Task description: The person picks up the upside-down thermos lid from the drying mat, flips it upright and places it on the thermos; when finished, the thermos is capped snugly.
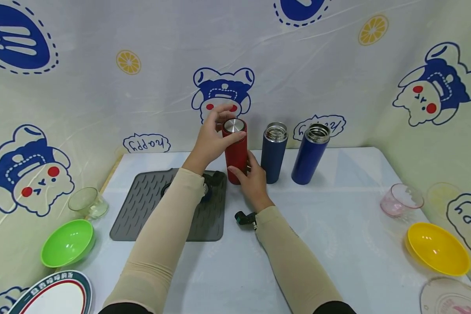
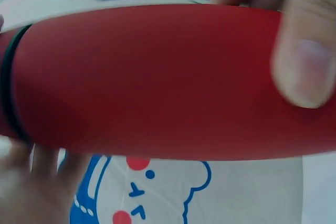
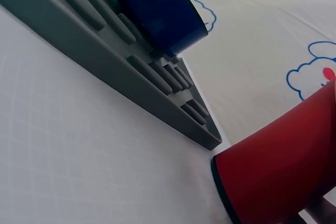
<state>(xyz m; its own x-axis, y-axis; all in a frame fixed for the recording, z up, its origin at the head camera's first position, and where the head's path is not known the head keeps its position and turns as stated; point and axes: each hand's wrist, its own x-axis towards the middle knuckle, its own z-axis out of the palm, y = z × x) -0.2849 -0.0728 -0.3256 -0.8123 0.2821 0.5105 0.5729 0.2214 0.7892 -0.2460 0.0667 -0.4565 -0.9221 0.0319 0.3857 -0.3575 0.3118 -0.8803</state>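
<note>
A red thermos bottle (image 1: pixel 234 157) with a silver-topped lid (image 1: pixel 234 126) stands upright just right of the grey ribbed mat (image 1: pixel 125 218). My left hand (image 1: pixel 213 138) grips it at the lid, thumb across the front and fingers behind. Lower down, my right hand (image 1: pixel 256 182) holds the body near its base. The red body (image 2: pixel 152 82) fills the left wrist view, a dark ring marking the seam under the lid. Two lidless bottles, one dark blue (image 1: pixel 274 155) and one brighter blue (image 1: pixel 310 155), stand to the right. A blue cap (image 3: pixel 163 11) sits on the mat, mostly hidden by my left forearm in the head view.
At the left are a clear glass (image 1: pixel 88 203), a green bowl (image 1: pixel 68 244) and a rimmed plate (image 1: pixel 56 294). A pinkish glass (image 1: pixel 401 200), a yellow bowl (image 1: pixel 437 248) and a pale plate (image 1: pixel 451 296) stand at the right. A printed sheet hangs behind the table.
</note>
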